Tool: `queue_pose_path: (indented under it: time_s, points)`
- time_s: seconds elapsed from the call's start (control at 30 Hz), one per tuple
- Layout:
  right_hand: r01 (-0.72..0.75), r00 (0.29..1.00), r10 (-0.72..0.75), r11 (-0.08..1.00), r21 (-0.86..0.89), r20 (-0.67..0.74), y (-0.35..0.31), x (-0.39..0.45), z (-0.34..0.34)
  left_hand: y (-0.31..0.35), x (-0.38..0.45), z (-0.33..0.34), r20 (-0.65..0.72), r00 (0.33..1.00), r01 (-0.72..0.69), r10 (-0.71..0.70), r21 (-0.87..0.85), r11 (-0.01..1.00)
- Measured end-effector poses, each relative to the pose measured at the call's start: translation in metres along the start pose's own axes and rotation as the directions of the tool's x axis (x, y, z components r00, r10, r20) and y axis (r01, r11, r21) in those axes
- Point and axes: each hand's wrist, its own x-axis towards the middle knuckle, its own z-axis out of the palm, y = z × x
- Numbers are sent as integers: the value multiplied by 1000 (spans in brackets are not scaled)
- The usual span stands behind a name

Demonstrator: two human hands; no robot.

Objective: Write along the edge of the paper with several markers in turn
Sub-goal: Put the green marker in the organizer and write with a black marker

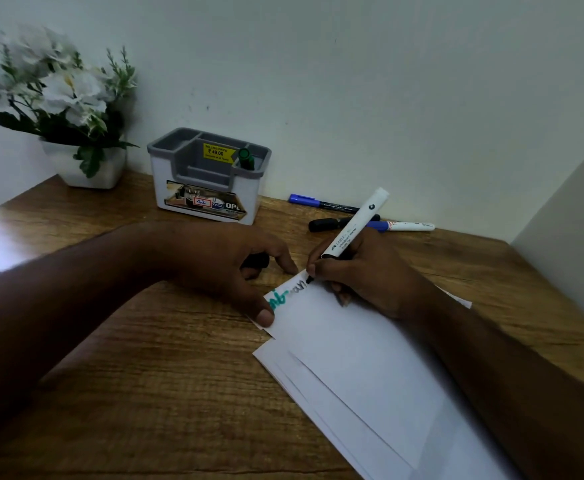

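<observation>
Two colours of writing already sit along the far edge of the white sheet of paper (352,344): a green scrawl by the near corner and, just beyond it, a short run of black letters. The right hand (363,275) is wrapped around a white-barrelled black marker (352,225), its dark tip touching the paper right at the end of the black letters. The barrel leans up and away toward the wall, its tail end high above the knuckles. The left hand (221,268) pins the sheet down, thumb pressed on the corner beside the green, fingers curled around a small dark object, probably the marker's cap, though I cannot be sure.

From the tip, the unwritten stretch of edge runs off to the right, under and past the writing hand, so the stroke likely continues that way. Spare markers (363,216) lie near the wall on the wooden desk (145,358), closer to the right hand, while a green marker (246,158) stands in the grey and white organiser (209,188).
</observation>
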Motion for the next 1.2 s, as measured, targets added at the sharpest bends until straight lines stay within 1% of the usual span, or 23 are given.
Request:
queue_pose_path:
  time_s: [0.2,0.37,0.4,0.47,0.5,0.53,0.57,0.63,0.7,0.77,0.83,0.87,1.0,1.1,1.13,1.17,1.2]
  points:
    - [10,1000,-10,1000,-5,6,0,2,1,1,0,0,-4,1000,13,-13,17,1000]
    - [0,1000,-1,999,-51,-29,3,2,0,2,-2,0,-12,1000,18,-18,12,1000]
    - [18,1000,-20,997,-81,-18,4,3,0,2,-2,0,-19,1000,15,-15,13,1000]
    - [61,998,-53,974,-218,43,7,3,1,2,-1,-1,-27,1000,13,-12,25,1000]
    - [73,996,-53,954,-292,78,8,3,3,2,-1,0,-27,1000,13,-13,29,1000]
    - [72,995,-47,943,-326,84,9,3,4,2,-1,0,-26,1000,14,-13,29,999]
    - [62,997,-44,950,-305,65,10,4,3,2,-1,0,-24,1000,15,-14,27,1000]
    - [31,999,-38,980,-196,-31,10,6,2,1,-1,0,-15,1000,16,-15,21,1000]
    - [3,995,-18,989,-149,-102,7,6,2,1,-1,0,-10,1000,20,-20,21,1000]
    - [-25,992,15,997,-77,-126,6,6,2,2,0,0,-7,1000,22,-22,27,999]
    - [-26,991,30,999,29,-134,7,6,2,2,0,0,-6,1000,19,-19,28,999]
    - [-20,991,26,998,52,-130,6,5,2,2,0,0,-6,1000,17,-16,28,999]
    - [14,997,-15,1000,-10,-77,5,5,5,1,0,0,1,1000,6,-6,20,1000]
    - [33,996,-45,989,-147,-78,7,7,5,1,1,0,-3,1000,8,-8,31,999]
    - [34,996,-45,989,-144,-78,8,8,5,1,1,0,-6,1000,9,-8,31,999]
    - [29,996,-36,996,-81,-83,9,8,5,0,1,0,-7,1000,8,-7,30,1000]
    - [16,995,-13,999,33,-97,10,7,3,0,1,0,-5,1000,6,-6,30,1000]
